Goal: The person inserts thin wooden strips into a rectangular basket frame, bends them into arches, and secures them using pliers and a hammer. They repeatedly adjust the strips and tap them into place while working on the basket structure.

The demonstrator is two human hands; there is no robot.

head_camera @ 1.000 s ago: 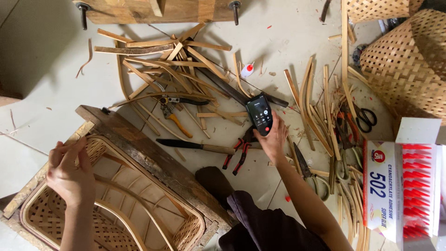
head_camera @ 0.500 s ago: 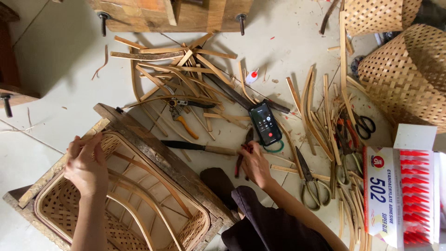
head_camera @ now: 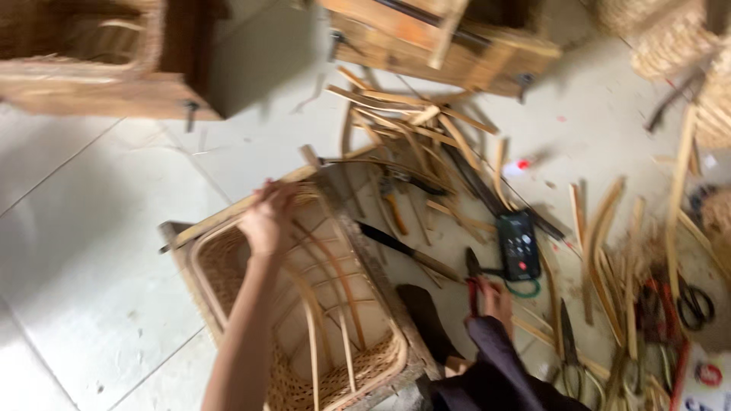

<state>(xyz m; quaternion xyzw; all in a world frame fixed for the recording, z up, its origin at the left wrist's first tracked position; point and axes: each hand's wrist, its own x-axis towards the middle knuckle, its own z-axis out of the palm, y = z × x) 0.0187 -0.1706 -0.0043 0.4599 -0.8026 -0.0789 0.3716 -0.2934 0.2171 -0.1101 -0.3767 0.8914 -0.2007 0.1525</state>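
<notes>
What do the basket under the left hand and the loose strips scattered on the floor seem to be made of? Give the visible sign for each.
The basket looks like woven cane or bamboo, unvarnished: tan interlaced strands along its rim and bent ribs inside. The left hand grips its upper edge. The strips appear to be split bamboo or wood: thin, flat, pale brown and matte. The blur leaves the exact material open.
</notes>
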